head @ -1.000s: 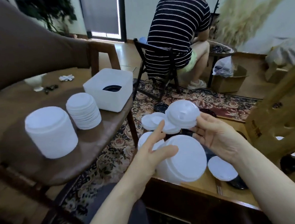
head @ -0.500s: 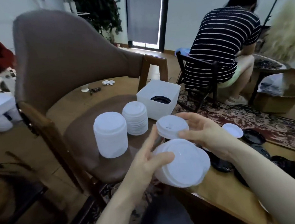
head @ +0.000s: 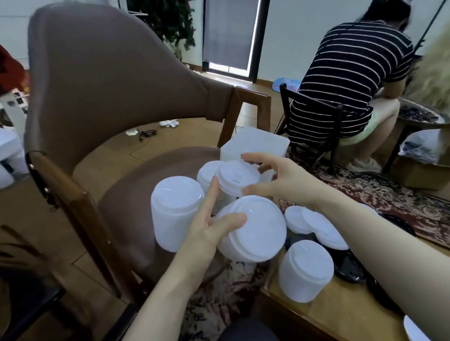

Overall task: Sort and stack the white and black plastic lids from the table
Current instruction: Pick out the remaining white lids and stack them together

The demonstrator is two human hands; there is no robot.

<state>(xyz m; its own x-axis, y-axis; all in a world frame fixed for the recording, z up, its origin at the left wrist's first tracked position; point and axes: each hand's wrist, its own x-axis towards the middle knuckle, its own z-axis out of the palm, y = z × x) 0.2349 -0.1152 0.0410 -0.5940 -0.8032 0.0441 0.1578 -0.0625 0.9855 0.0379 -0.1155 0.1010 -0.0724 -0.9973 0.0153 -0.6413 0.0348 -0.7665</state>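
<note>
Gripping a thick stack of large white lids [head: 252, 229] from its left side, the left hand [head: 209, 226] has its thumb curled onto the top rim while its index finger points up past the stack. Just above, the right hand [head: 279, 180] pinches a smaller white lid stack [head: 236, 177] between thumb and curled fingers, holding it in the air over the front of the chair seat [head: 127, 189].

On that brown seat stand 2 sorted piles: a tall stack of large white lids [head: 177, 212] at the left and, partly hidden behind the hands, a shorter stack of small white lids [head: 206, 176]. A white square bin [head: 254, 143] sits at the seat's far edge.

At lower right, the wooden bench [head: 340, 315] carries another white lid stack [head: 304, 269], loose white lids [head: 315, 223] and several black lids [head: 352, 266] lying flat among them.

Beyond a patterned rug [head: 400, 195], a person in a striped shirt [head: 351, 77] sits on a dark chair, facing away.
</note>
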